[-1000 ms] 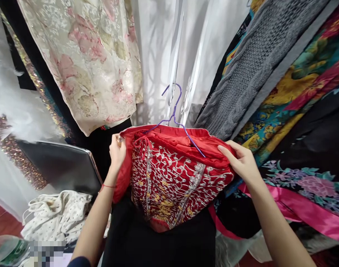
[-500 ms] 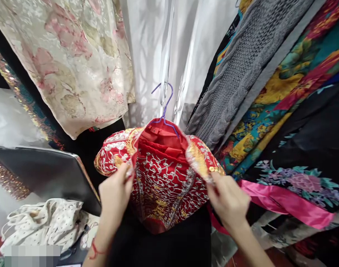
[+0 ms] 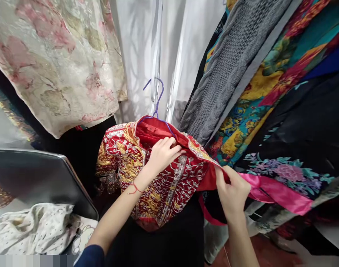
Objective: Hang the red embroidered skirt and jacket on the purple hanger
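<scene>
A red jacket [image 3: 158, 185] with gold and silver embroidery hangs on a purple wire hanger [image 3: 159, 96], its neck opening facing me. My left hand [image 3: 165, 152] is at the neck opening, fingers curled over the upper edge of the embroidered front; its fingertips are partly hidden among the red cloth. My right hand [image 3: 233, 189] pinches the jacket's front edge on the right and holds it pulled outward, so the plain red lining shows. A small size label [image 3: 151, 128] is visible inside the back of the neck.
A pale floral garment [image 3: 75, 70] hangs at the left. To the right hang a grey cable-knit piece [image 3: 227, 63], colourful printed cloth and a black embroidered garment with a pink ribbon [image 3: 283, 194]. A dark panel [image 3: 41, 181] and a dotted white cloth [image 3: 38, 226] are at lower left.
My left hand has let go of the jacket's left edge and moved right to the neck opening. My right hand keeps its edge, now drawn further out. The view has shifted slightly.
</scene>
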A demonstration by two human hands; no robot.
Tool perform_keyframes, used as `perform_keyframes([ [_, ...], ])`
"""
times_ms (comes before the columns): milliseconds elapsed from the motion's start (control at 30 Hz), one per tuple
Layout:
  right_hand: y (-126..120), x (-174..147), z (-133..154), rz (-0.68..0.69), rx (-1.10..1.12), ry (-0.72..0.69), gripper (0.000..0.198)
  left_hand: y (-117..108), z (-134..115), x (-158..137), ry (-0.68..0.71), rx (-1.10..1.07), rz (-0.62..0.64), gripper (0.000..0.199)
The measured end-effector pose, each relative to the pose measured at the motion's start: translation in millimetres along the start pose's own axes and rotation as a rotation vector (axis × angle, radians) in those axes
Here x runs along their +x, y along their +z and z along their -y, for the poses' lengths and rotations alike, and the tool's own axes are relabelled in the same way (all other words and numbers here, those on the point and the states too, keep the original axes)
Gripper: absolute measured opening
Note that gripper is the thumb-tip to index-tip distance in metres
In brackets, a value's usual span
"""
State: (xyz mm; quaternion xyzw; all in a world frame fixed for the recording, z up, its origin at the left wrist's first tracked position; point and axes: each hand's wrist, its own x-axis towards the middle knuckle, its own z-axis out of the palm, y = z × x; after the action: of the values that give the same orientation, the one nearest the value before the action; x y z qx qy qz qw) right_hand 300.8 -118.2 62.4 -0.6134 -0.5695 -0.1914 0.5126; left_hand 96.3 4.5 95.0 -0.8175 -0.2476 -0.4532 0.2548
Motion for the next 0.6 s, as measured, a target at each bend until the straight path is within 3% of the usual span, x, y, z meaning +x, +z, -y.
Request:
perform_keyframes([
  [233, -22, 23, 22, 0.043, 0.152, 0.162, 0.041, 33, -1, 19, -0.103, 0.068, -0.153, 0.024],
  [400, -34, 17, 45, 0.082, 0.240, 0.133, 0.040, 46, 3, 19, -0.226, -0.079, -0.139, 0.027],
  [500, -14, -7, 52, 0.229, 0.313, 0.062, 0.034, 33, -4, 0, -0.397, -0.298, -0.140, 0.025],
  [600, 36, -36, 53, 0.344, 0.264, -0.028, 0.024, 11, -15, -33, -0.675, -0.662, -0.181, 0.030],
])
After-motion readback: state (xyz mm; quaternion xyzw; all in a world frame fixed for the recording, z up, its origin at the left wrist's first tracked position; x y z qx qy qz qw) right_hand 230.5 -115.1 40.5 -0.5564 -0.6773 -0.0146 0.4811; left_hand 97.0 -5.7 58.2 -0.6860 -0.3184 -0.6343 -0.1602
